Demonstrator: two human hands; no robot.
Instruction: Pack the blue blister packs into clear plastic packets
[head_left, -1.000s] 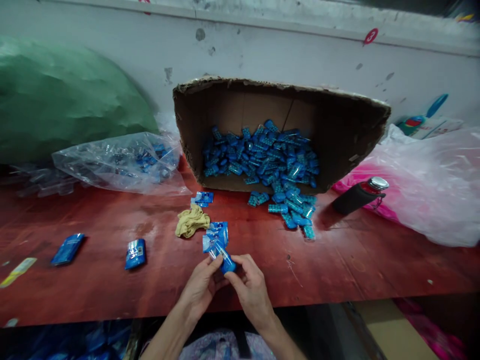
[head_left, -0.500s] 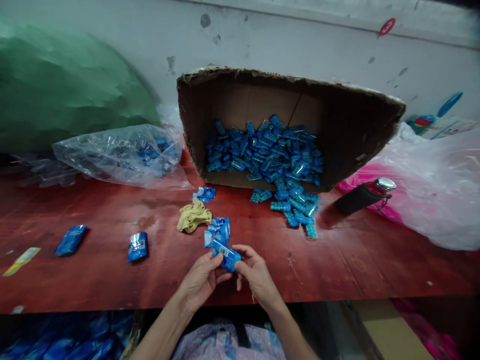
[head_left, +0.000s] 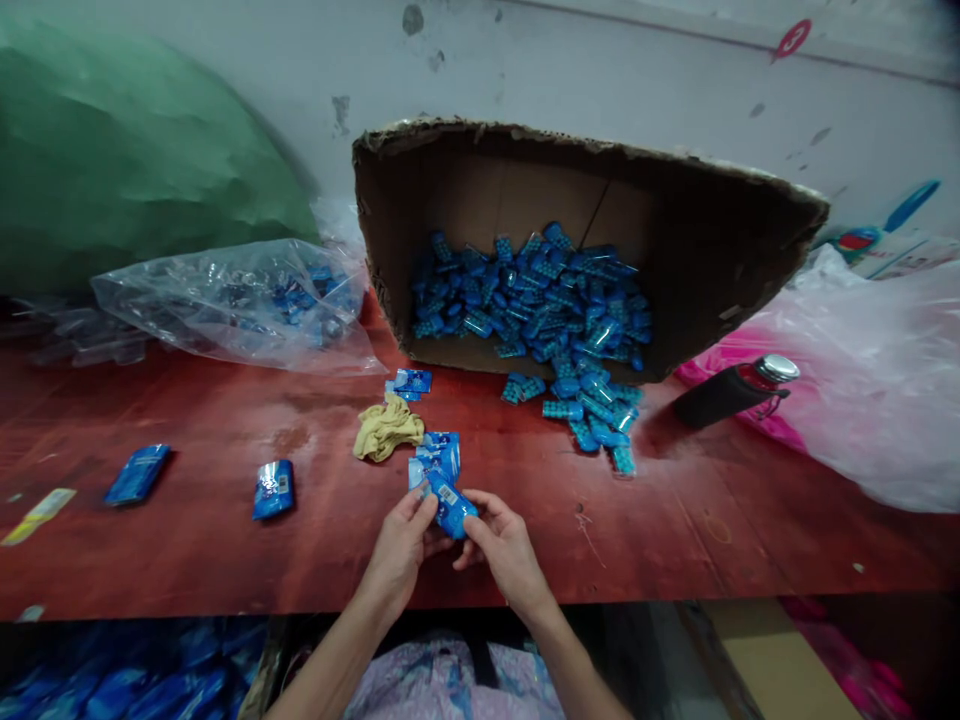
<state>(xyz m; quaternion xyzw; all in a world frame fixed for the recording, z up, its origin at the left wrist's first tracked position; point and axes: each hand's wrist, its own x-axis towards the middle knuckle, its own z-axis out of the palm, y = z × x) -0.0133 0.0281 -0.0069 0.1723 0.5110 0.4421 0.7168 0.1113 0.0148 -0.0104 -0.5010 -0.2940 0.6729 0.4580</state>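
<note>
My left hand (head_left: pixel 401 548) and my right hand (head_left: pixel 504 545) both pinch one small blue packet (head_left: pixel 452 506) just above the front of the red table (head_left: pixel 697 520). Right behind it lies a small heap of blue sachets (head_left: pixel 436 458). A cardboard box (head_left: pixel 697 240) tipped on its side at the back holds a pile of blue blister items (head_left: pixel 532 300); some blue blister items (head_left: pixel 592 415) have spilled onto the table in front of it. A crumpled yellow cloth (head_left: pixel 388 428) lies left of the sachets.
Two filled blue packets (head_left: pixel 273 489) (head_left: pixel 137 473) lie to the left. A clear plastic bag (head_left: pixel 232 310) and a green sack (head_left: pixel 135 160) sit at the back left. A black bottle (head_left: pixel 731 390) lies on its side beside white and pink plastic bags (head_left: pixel 877 380).
Both hands have turned the blue packet between the fingers and shifted slightly forward over the table. The view has tipped down a little.
</note>
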